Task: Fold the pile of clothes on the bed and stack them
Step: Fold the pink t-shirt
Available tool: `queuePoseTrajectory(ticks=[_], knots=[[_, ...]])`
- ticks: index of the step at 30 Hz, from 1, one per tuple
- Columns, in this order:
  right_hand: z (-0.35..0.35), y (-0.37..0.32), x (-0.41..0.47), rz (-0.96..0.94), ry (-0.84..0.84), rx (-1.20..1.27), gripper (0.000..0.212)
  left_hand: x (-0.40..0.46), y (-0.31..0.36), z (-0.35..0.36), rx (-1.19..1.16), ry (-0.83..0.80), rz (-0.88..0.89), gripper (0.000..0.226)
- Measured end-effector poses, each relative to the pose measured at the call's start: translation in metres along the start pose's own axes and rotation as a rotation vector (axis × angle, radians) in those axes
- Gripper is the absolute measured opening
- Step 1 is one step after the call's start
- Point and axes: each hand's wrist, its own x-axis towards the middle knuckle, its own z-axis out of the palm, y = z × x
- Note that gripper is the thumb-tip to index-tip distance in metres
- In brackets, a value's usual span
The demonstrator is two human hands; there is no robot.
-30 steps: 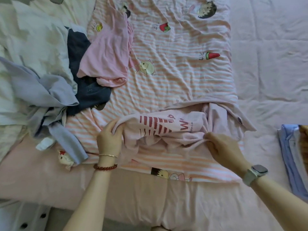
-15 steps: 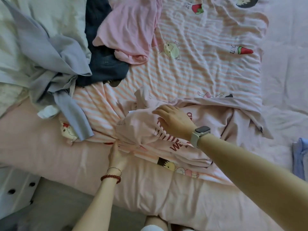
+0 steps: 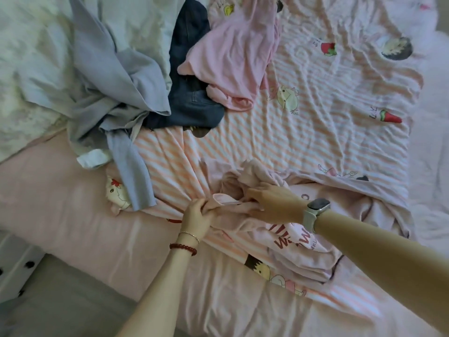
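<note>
Clothes pile (image 3: 136,76) behind-left; printed shirt (image 3: 298,239) front, on blanket (image 3: 315,117).

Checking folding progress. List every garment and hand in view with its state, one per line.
printed pink shirt: bunched, unfolded, held by both hands.
left hand: grips a fold of the shirt.
right hand: fingers curled round the shirt's fabric.
plain pink top: crumpled, unfolded, partly on the jeans.
dark jeans: heaped, unfolded.
lavender garment: rumpled, unfolded.
striped sheet: spread, wrinkled.
</note>
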Motion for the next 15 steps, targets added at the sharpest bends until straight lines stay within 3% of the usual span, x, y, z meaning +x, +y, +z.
queuePoseTrajectory(ticks=[2, 5, 10, 15], knots=[[-0.002, 0.006, -0.024, -0.001, -0.002, 0.035, 0.027, -0.015, 0.017, -0.007, -0.051, -0.023, 0.130, 0.038], [-0.019, 0.009, -0.057, -0.033, 0.059, 0.066, 0.030, -0.041, 0.048, -0.025, -0.085, -0.098, 0.285, 0.038], [-0.035, -0.004, -0.094, -0.139, 0.072, -0.064, 0.055, -0.076, 0.100, -0.072, -0.187, -0.037, 0.340, 0.025], [-0.073, -0.017, -0.128, -0.145, 0.251, -0.033, 0.044, -0.112, 0.163, -0.117, -0.108, 0.033, 0.482, 0.026]])
